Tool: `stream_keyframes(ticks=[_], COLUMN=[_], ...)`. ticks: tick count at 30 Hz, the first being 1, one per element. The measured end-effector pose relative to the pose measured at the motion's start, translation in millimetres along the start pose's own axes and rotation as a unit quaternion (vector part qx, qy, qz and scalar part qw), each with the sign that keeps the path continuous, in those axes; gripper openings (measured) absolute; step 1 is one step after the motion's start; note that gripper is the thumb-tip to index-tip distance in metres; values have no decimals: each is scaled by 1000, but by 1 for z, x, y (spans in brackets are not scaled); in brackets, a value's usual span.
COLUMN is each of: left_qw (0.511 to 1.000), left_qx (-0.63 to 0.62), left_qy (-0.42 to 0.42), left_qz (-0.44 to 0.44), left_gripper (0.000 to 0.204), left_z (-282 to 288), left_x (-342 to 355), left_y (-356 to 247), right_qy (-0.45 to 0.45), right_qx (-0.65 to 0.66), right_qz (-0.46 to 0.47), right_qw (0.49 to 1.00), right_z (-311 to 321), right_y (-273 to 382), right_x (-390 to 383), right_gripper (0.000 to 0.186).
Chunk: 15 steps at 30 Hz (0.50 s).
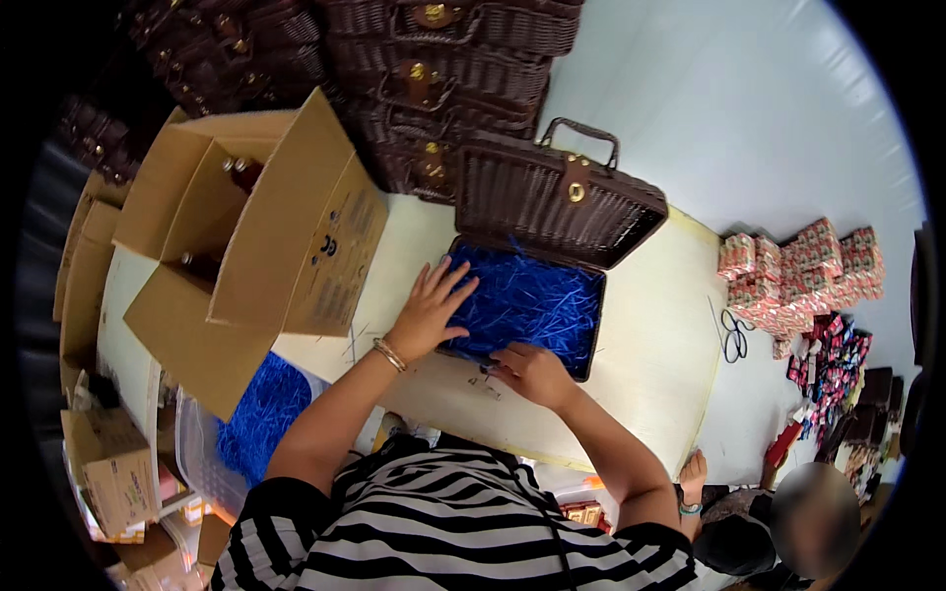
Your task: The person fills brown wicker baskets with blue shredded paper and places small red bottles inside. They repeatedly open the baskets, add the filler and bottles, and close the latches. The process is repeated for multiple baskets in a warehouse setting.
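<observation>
Blue paper shred (527, 300) is packed into a dark brown wicker basket (583, 364) sitting in the middle of the frame on a cream table (650, 364), with the lid (552, 197) propped open toward the upper middle. The left hand (431, 310) is laid flat on the left edge of the shred, fingers spread wide, nothing pinched; a thin bracelet (388, 355) is worn at the wrist. The right hand (532, 372) is curled at the basket's lower rim, fingertips tucked into the shred, though whether any strands are actually gripped can't be told.

Just left of the basket, an open cardboard box (286, 227) is tilted on its side with dark bottles (241, 172) seen inside. More blue shred is heaped in a clear bin (258, 409) at lower left. Closed wicker baskets (443, 69) are stacked along the top of the frame. Over at the right, red-patterned packets (798, 271) are piled up, with scissors (734, 337) lying near them. A second person (788, 522) is seen at lower right.
</observation>
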<state>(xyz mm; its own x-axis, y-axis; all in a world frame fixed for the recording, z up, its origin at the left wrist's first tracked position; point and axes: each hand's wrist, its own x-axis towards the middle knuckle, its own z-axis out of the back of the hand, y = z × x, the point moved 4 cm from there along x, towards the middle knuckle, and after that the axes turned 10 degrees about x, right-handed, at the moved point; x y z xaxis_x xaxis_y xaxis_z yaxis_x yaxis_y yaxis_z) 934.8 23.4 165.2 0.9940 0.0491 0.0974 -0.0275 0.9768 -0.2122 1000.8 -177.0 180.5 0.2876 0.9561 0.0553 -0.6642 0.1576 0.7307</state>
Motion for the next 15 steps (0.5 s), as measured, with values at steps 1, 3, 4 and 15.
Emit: stream_keyframes(ticks=[1,3,4,15], left_qw=[999,992,987,956], left_qx=[-24,-66,-82,-152], left_qy=[-28,-75,-95,-73], left_qz=[19,77,98,239], left_gripper=[76,61,52,32], left_z=[10,27,35,108], left_x=[-13,-45,-58,-220], left_y=[8,19,21,14], right_qy=[34,36,0,5], right_qx=[-10,-49,-79,-66], right_qz=[-49,-59,-24,25], right_qw=[998,996,997,998], right_z=[-13,-33,-43,-25], right_y=[11,18,12,-20], right_x=[6,10,12,69], right_gripper=[16,17,18,6])
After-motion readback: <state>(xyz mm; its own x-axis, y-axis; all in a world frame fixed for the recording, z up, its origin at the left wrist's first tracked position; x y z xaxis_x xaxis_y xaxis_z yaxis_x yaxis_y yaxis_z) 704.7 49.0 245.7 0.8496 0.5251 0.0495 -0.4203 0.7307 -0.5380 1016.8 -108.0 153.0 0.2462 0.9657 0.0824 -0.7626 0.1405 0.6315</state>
